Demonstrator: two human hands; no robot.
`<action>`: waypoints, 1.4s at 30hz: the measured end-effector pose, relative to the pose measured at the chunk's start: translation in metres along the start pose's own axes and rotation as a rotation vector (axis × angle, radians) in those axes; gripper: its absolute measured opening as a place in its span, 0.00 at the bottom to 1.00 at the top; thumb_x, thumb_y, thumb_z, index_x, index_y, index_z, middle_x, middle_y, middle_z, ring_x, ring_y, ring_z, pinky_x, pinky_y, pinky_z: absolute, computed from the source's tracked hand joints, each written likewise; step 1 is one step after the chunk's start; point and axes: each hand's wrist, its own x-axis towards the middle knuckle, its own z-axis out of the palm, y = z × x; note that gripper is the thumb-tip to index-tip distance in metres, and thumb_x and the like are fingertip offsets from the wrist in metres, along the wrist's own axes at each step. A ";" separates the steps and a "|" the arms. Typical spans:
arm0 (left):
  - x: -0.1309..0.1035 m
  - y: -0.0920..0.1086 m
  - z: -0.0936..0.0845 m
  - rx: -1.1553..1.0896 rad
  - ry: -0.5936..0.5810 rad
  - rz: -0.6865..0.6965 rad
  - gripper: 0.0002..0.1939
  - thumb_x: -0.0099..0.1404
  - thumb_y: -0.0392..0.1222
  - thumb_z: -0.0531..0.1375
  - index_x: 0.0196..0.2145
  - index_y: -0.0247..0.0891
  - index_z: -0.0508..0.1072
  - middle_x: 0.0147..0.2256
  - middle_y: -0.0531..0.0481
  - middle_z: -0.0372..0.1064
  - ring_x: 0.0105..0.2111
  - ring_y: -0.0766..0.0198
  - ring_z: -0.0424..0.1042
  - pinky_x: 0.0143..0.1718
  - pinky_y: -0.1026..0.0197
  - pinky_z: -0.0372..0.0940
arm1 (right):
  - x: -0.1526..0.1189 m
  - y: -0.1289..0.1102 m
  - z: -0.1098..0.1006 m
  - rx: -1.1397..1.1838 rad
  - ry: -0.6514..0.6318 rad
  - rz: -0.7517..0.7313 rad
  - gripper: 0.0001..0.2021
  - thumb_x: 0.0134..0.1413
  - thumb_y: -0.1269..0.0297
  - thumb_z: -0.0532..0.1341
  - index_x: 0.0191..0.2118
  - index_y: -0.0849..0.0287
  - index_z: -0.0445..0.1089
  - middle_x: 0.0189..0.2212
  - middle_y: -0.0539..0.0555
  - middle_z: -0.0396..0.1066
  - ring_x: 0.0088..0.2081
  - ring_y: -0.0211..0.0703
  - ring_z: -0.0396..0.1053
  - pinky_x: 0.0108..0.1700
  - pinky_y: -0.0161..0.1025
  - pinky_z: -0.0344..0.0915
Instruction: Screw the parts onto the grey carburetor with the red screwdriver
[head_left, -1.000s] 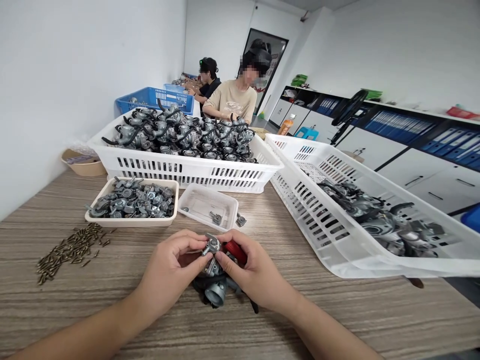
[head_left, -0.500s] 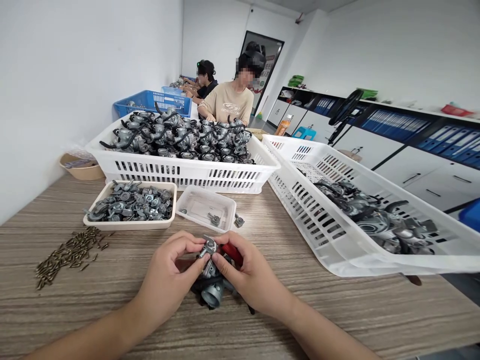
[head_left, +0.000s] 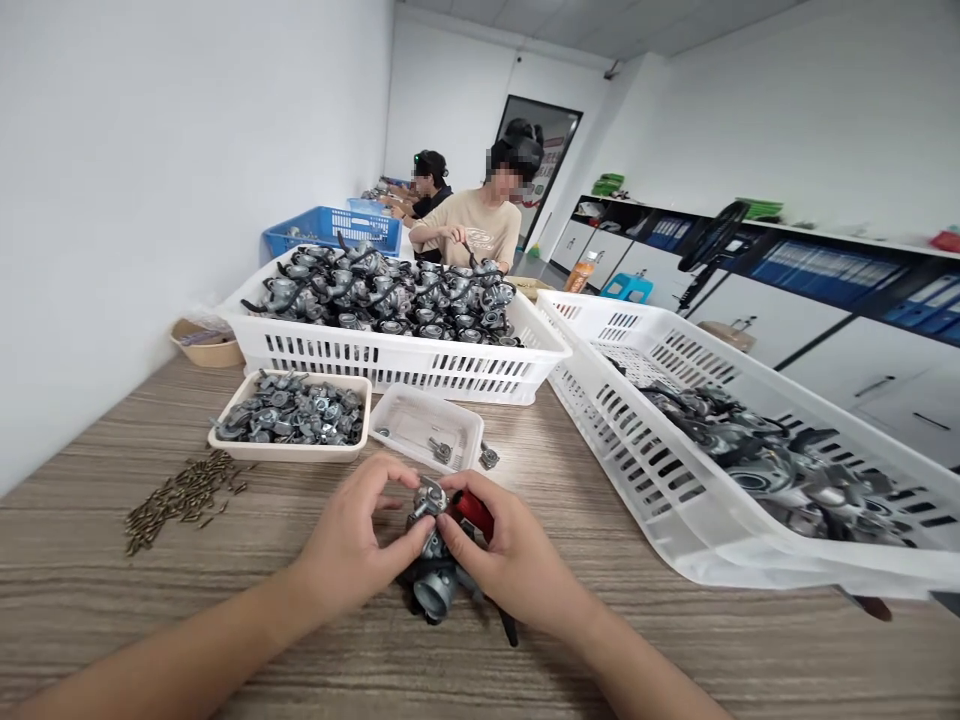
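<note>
A grey metal carburetor (head_left: 435, 595) lies on the table in front of me, its round bore towards me and a black hose at its right. At its top is a small metal lever fitting (head_left: 430, 498). My left hand (head_left: 346, 540) pinches that fitting between thumb and forefinger. From the other side, the thumb and forefinger of my right hand (head_left: 517, 560) press on it too. A red-handled tool (head_left: 474, 512) is tucked inside my right hand; its working end is hidden. Both hands are closed.
Brass screws (head_left: 176, 495) lie heaped at left, beside a cream tray (head_left: 289, 453) of metal fittings. A clear tray (head_left: 390, 443) holds a few parts; one fitting (head_left: 488, 456) lies beside it. White crates (head_left: 397, 372) of carburetors stand behind and right (head_left: 637, 490). Two people sit beyond.
The view has shifted, so the scene sits lower and further right. My left fingers have moved slightly around the fitting. The nearer person's hand has risen to a black hose.
</note>
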 end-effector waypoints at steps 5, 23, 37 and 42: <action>0.016 0.003 -0.019 0.272 0.011 0.355 0.09 0.71 0.33 0.66 0.47 0.42 0.73 0.45 0.44 0.76 0.46 0.54 0.77 0.39 0.59 0.77 | 0.004 0.009 -0.006 -0.155 -0.003 0.000 0.12 0.70 0.56 0.66 0.53 0.53 0.77 0.40 0.52 0.82 0.39 0.48 0.77 0.44 0.43 0.72; -0.033 0.018 -0.157 0.917 0.147 -0.308 0.22 0.76 0.54 0.56 0.48 0.39 0.85 0.41 0.40 0.83 0.45 0.44 0.80 0.49 0.50 0.70 | 0.010 0.007 -0.032 -0.310 0.377 -0.062 0.18 0.64 0.43 0.67 0.44 0.53 0.77 0.27 0.50 0.77 0.29 0.49 0.72 0.36 0.43 0.64; -0.104 -0.023 -0.165 0.861 0.160 -0.653 0.31 0.74 0.60 0.53 0.53 0.37 0.87 0.54 0.35 0.87 0.56 0.39 0.85 0.58 0.47 0.74 | 0.018 0.014 -0.032 -0.213 0.567 -0.096 0.15 0.61 0.47 0.63 0.34 0.53 0.72 0.25 0.52 0.74 0.28 0.48 0.69 0.35 0.42 0.64; -0.103 -0.039 -0.167 0.804 0.175 -0.677 0.30 0.73 0.64 0.53 0.46 0.44 0.90 0.50 0.40 0.90 0.55 0.34 0.86 0.56 0.44 0.75 | 0.016 0.017 -0.030 -0.228 0.588 -0.081 0.13 0.60 0.49 0.63 0.33 0.52 0.72 0.24 0.50 0.73 0.27 0.47 0.69 0.33 0.41 0.62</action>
